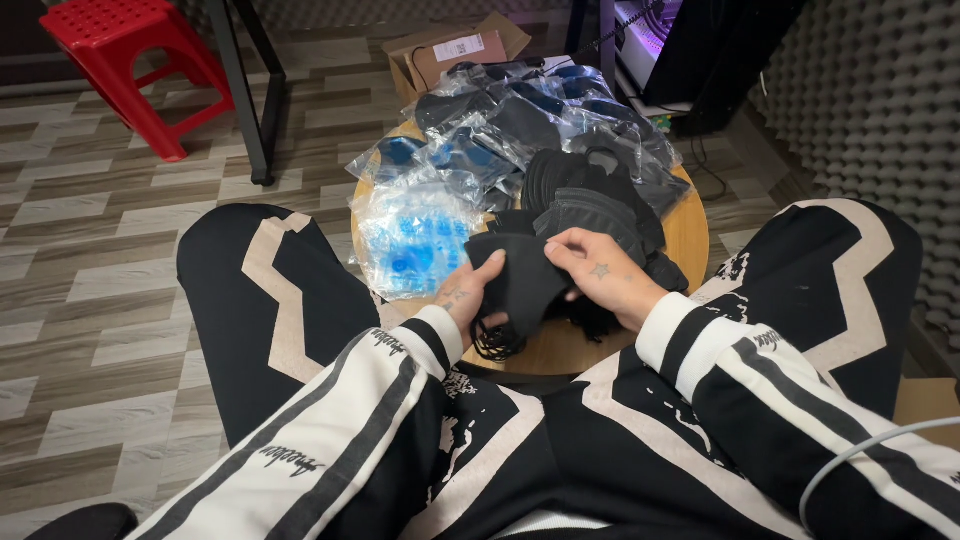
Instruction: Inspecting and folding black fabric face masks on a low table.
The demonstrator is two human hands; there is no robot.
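A black cloth face mask (520, 285) is held between both hands over the near edge of a small round wooden table (690, 240). My left hand (468, 297) grips its left side from below, with black ear loops hanging under it. My right hand (600, 272) pinches its upper right edge. Just behind the hands lies a heap of loose black masks (590, 195). Left of that heap lie clear plastic bags with blue items (415, 240), and further back are several bagged dark masks (530, 110).
My legs in black and white trousers (270, 300) flank the table. A red plastic stool (120, 50) and a black table leg (245, 90) stand at the far left. An open cardboard box (450, 50) sits behind the table. Grey foam panels (880, 110) line the right wall.
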